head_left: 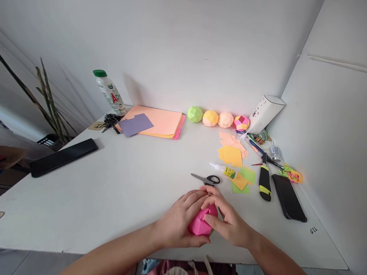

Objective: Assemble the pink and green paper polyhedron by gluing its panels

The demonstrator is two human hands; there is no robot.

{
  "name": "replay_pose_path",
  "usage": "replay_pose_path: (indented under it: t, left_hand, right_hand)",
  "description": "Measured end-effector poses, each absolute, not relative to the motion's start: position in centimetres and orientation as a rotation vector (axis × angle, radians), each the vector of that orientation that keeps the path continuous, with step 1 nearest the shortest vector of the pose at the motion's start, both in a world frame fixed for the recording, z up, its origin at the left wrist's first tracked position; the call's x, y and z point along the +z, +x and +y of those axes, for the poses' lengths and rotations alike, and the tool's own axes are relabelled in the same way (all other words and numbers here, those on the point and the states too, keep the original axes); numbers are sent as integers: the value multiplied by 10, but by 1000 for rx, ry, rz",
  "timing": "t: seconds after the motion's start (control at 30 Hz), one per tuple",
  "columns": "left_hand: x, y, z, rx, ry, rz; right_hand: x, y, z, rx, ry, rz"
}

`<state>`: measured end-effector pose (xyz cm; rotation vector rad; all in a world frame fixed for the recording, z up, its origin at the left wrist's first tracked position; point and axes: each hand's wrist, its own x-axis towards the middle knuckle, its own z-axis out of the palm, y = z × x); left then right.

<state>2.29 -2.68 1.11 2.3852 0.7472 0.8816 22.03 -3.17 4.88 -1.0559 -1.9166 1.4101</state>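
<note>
Near the front edge of the table, a bright pink faceted paper ball (pixel 201 223) sits between my two hands. My left hand (pixel 182 219) is wrapped round its left side and underside, thumb below and fingers over the top. From the right, my right hand (pixel 226 217) grips the same ball, its thumb pressed on the upper face by a small fold or flap. A bit of green shows under the ball, mostly hidden. Just beyond my fingers lie scissors (pixel 207 179) with black handles. A glue bottle (pixel 228 171) rests on green paper pieces (pixel 248 175) and orange ones.
Faceted paper balls (pixel 210 118) line the wall beside a white box (pixel 265 114). Orange cut papers (pixel 231 155), a utility knife (pixel 265 182) and a phone (pixel 289 198) lie right. Coloured sheets (pixel 160 119), a bottle (pixel 111 93), keys (pixel 110 121) and a black slab (pixel 64 157) lie left.
</note>
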Motion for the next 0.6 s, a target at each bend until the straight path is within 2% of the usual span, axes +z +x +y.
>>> replay_pose_path:
  t: [0.6]
  left_hand:
    - [12, 25, -27, 875, 2380, 754]
  right_hand:
    - [45, 213, -34, 1601, -1032, -1634]
